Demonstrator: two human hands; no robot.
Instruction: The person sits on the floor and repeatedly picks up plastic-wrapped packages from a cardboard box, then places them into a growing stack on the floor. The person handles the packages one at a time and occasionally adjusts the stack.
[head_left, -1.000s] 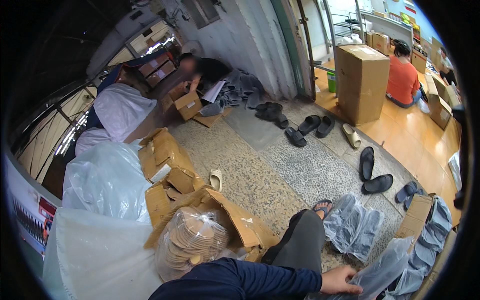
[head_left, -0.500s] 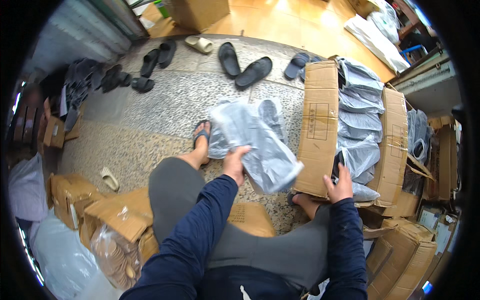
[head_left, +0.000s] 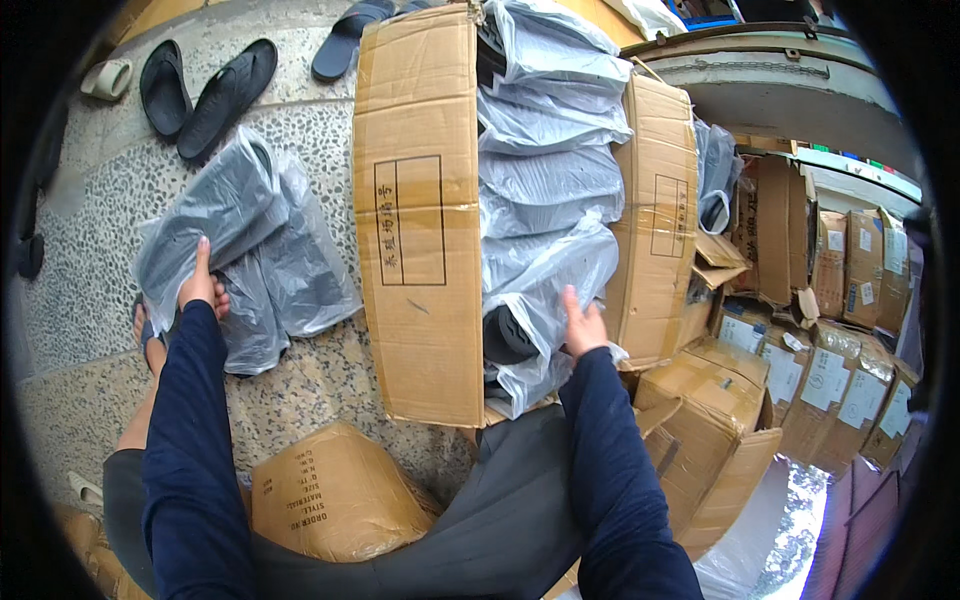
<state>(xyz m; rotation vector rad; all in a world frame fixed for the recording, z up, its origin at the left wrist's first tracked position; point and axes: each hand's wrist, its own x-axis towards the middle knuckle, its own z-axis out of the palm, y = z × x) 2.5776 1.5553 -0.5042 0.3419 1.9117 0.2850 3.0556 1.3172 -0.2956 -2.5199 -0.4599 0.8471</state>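
My left hand [head_left: 203, 290] grips the near end of a clear plastic bag of dark slippers [head_left: 215, 215], its thumb lying on top. This bag rests over other bagged slippers [head_left: 305, 265] on the stone floor. My right hand [head_left: 586, 328] touches the near part of a row of bagged slippers [head_left: 555, 190] packed in an open cardboard box [head_left: 420, 330]. One digit of that hand is stretched out along the plastic, and nothing shows gripped in it. A black patterned slipper [head_left: 508, 335] shows through the opening of the nearest bag.
Loose black slippers [head_left: 225, 100], a pale clog [head_left: 106, 78] and a dark blue slipper [head_left: 348, 40] lie beyond. Between my legs sits a closed carton [head_left: 335, 490]. More cartons [head_left: 700, 400] crowd the right side, with stacked labelled boxes [head_left: 825, 380] behind them.
The view has swung right toward the box. My left hand has lowered its bagged slippers from midair onto the bags on the floor. My right hand has reached from the box's near edge onto the packed bags.
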